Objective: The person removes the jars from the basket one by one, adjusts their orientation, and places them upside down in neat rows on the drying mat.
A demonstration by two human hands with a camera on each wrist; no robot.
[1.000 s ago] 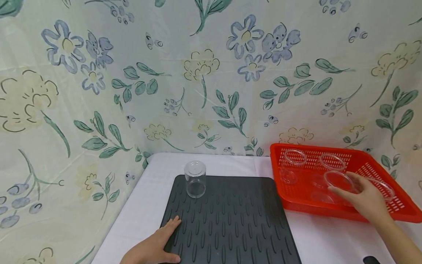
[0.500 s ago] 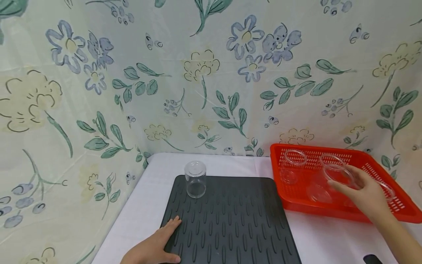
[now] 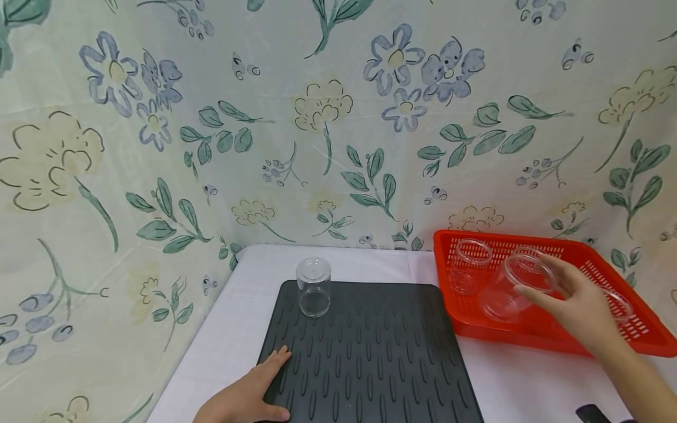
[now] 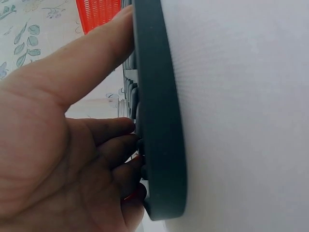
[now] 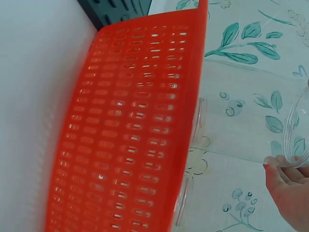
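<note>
My right hand [image 3: 582,305] grips a clear cup [image 3: 499,296] near its rim, thumb on the near side. The cup leans over the red basket [image 3: 508,336], its base toward the left. In the right wrist view the cup [image 5: 236,116] stands out past the basket's rim, fingers [image 5: 285,179] at its mouth end. My left hand [image 3: 245,390] rests on the left edge of the black ridged mat [image 3: 370,352], fingers extended. The left wrist view shows thumb and fingertips on the mat's edge [image 4: 161,121]. Another clear cup [image 3: 314,288] stands upside down on the mat's back left.
Several more clear cups, such as one at the back left [image 3: 465,279], stand in the basket mouth up. A white cloth [image 3: 222,317] covers the table. A floral curtain [image 3: 338,135] hangs behind. A small dark object [image 3: 592,414] shows at the bottom right edge.
My right hand has lifted the cup and moved it leftward and up a little in the basket, tilting it. My left hand and the cup on the mat stay put.
</note>
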